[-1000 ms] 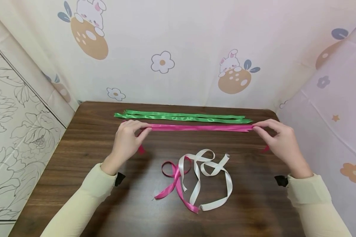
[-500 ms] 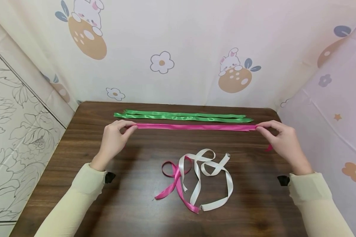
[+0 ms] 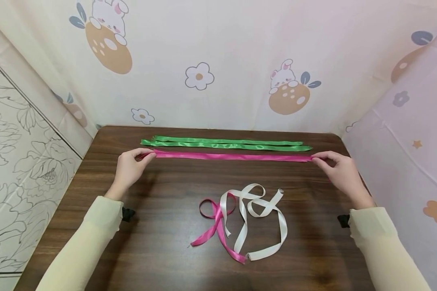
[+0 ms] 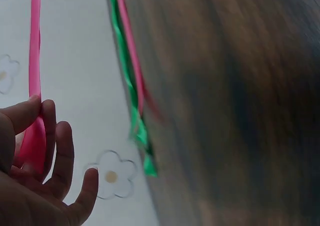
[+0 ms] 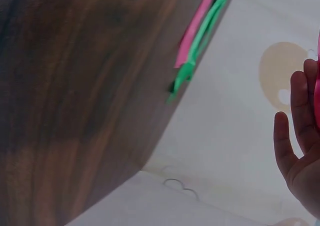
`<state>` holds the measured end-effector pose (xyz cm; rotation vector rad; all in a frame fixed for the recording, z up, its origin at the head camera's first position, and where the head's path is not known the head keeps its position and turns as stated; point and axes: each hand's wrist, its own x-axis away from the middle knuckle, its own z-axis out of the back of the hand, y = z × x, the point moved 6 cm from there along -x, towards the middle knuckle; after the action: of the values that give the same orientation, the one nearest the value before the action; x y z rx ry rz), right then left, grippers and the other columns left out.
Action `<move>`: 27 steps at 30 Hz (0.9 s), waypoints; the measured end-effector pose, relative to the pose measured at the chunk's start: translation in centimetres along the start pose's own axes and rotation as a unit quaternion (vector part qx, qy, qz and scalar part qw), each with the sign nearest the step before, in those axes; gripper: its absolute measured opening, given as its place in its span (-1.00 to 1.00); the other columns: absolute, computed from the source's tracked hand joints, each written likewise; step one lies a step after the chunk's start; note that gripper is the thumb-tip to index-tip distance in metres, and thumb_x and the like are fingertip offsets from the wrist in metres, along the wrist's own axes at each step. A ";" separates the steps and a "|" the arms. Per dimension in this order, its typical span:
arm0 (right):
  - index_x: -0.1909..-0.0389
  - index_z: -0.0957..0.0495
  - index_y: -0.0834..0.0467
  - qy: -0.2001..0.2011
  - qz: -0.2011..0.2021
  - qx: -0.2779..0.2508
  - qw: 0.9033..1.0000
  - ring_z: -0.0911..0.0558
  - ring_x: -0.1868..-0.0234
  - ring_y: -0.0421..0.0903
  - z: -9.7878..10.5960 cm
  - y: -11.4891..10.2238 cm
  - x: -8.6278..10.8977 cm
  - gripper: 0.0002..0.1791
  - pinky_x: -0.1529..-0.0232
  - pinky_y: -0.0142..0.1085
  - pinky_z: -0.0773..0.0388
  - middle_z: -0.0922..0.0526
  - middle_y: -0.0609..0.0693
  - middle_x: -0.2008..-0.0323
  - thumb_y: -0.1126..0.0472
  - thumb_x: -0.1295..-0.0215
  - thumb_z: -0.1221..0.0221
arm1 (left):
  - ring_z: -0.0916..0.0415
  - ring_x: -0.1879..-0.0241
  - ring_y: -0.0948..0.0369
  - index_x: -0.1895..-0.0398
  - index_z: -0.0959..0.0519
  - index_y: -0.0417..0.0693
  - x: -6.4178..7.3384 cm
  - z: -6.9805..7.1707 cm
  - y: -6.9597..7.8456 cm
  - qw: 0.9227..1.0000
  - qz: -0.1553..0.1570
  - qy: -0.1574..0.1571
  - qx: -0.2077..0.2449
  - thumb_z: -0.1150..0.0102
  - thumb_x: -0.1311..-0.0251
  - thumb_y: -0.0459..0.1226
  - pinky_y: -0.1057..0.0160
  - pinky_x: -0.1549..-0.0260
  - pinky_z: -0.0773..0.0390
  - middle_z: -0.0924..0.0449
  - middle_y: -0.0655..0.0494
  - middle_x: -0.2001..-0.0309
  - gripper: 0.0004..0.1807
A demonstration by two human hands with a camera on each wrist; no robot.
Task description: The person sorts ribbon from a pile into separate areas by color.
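My left hand (image 3: 131,167) pinches one end of a pink satin ribbon (image 4: 34,50) between thumb and index finger; its other fingers are loosely spread. At the opposite end, my right hand (image 3: 340,173) pinches the same ribbon. Stretched straight between the hands, it hangs above the table. A second pink ribbon (image 4: 131,40) lies on the table below, largely overlapped by the held one in the head view. Just behind it lie two green ribbons (image 3: 225,146), side by side. The right wrist view catches only part of the right hand, with its pinch cut off.
A loosely curled pink ribbon (image 3: 217,218) and a tangled white ribbon (image 3: 284,226) lie mid-table, overlapping each other. The dark wooden table (image 3: 160,242) meets a printed curtain (image 3: 236,97) at the back. A flower-patterned panel (image 3: 18,161) stands at the left.
My left hand has slid left along the pink ribbon, so the stretch between the hands is longer. The ribbon tails that hung below both hands are out of sight. My right hand has barely shifted.
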<state>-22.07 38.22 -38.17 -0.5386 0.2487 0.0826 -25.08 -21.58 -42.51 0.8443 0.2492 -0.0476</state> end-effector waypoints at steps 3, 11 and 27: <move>0.03 -0.74 0.13 -0.020 -0.026 0.005 0.999 -0.42 0.29 -0.54 -0.6 1.1 -0.1 -0.70 0.32 -0.57 -0.32 -0.79 0.23 0.08 0.01 -0.43 -0.29 | -0.52 0.31 0.45 0.08 -0.78 -0.12 -0.3 -0.1 -1.0 1.000 0.013 -0.006 -0.008 -0.38 -0.32 -0.13 0.63 0.31 -0.40 -0.82 -0.12 0.17 -0.73; -0.02 -0.71 0.15 -0.062 -0.060 0.009 0.996 -0.53 0.25 -0.15 -2.7 3.5 -0.4 -0.62 0.35 -0.43 -0.39 -0.76 0.28 0.02 -0.06 -0.50 -0.19 | -0.69 0.16 -0.02 0.05 -0.77 -0.17 -1.2 -1.2 -2.9 0.999 0.030 -0.026 -0.035 -0.35 -0.34 -0.13 0.23 0.18 -0.55 -0.81 -0.17 0.13 -0.70; -0.02 -0.67 0.27 -0.102 -0.109 0.019 0.989 -0.60 0.01 0.25 -6.4 6.3 -1.4 -0.54 0.02 0.17 -0.55 -0.69 0.39 -0.05 -0.07 -0.52 -0.16 | -0.65 0.05 -0.14 0.10 -0.79 -0.12 -2.0 -2.9 -5.2 0.992 0.088 -0.044 -0.080 -0.38 -0.30 -0.04 -0.01 0.10 -0.56 -0.80 -0.18 0.09 -0.66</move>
<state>-25.65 40.32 -46.26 -0.5116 -0.0096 -0.0798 -28.32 -22.98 -47.68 0.6992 0.0935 0.0986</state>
